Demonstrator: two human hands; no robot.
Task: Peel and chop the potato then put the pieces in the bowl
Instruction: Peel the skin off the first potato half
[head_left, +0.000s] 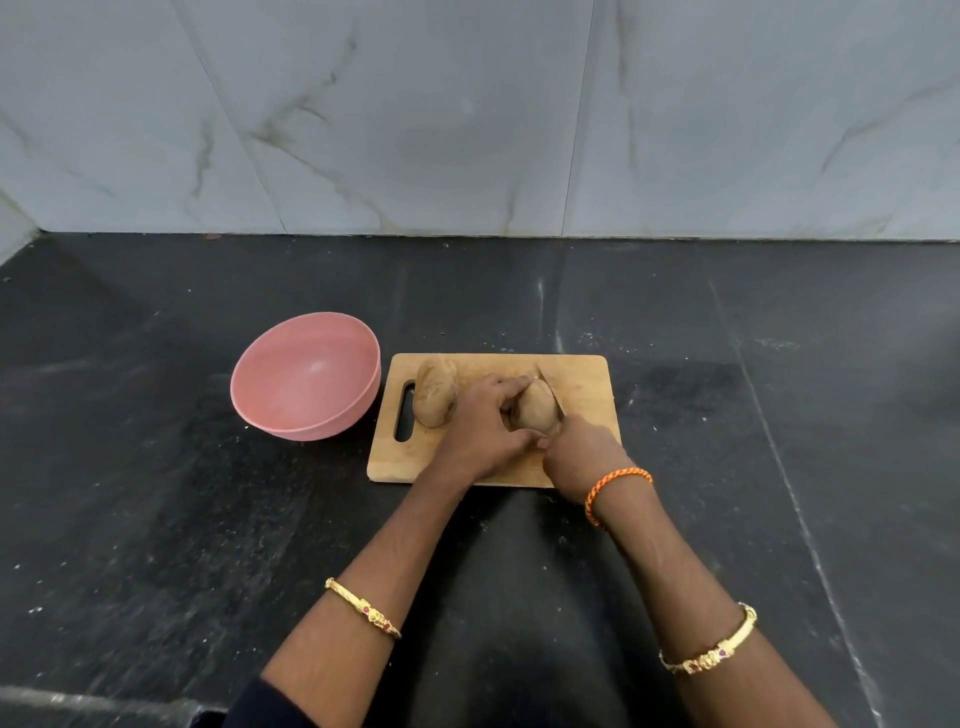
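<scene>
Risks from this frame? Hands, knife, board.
1. The left hand curls round the potato, its fingertips close to the knife held in the right hand; a slip could likely nick them.
2. That potato looks rounded and unpeeled, so it may roll under the blade.
3. The second potato lies loose near the cutting board handle end; a bump could send it off toward the pink bowl.

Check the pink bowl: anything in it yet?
Empty. The pink bowl shows only its bare inside, and both potatoes sit whole on the cutting board.
</scene>
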